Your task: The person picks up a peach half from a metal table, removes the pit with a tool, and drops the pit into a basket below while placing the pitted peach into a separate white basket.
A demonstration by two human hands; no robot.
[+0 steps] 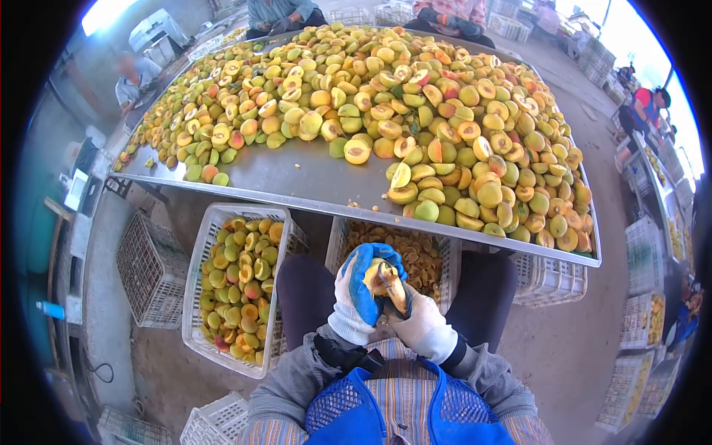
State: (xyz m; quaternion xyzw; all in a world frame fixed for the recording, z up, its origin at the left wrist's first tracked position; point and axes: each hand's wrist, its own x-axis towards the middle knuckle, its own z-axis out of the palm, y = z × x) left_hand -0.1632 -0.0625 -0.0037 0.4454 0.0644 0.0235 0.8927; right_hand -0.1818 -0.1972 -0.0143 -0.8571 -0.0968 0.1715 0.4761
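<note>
1. Fruit (pixel 375 275) – one piece, yellow flesh showing, held before the person's lap, short of the table (pixel 297 176).
2. Left hand (pixel 354 288) – white glove with blue coating; fingers curled round the fruit, cupping it.
3. Right hand (pixel 424 323) – white glove; fingers closed about a slim tool (pixel 397 295), its upper end against the flesh. Exact fingertip placing hidden.
4. Handling, as judged: light; firm enough to cup, yet easily bruised; cut face likely wet and slippery. Best hold: round the skin side, coated palm beneath, fingers clear of the tool's end.
5. Heap (pixel 452 152): halved fruit, yellow to green, some blushed red, on the table.
6. Left crate (pixel 194 300): white, filled with fruit.
7. Middle crate (pixel 336 242): brownish pieces, below the table edge, partly behind the hands.
</note>
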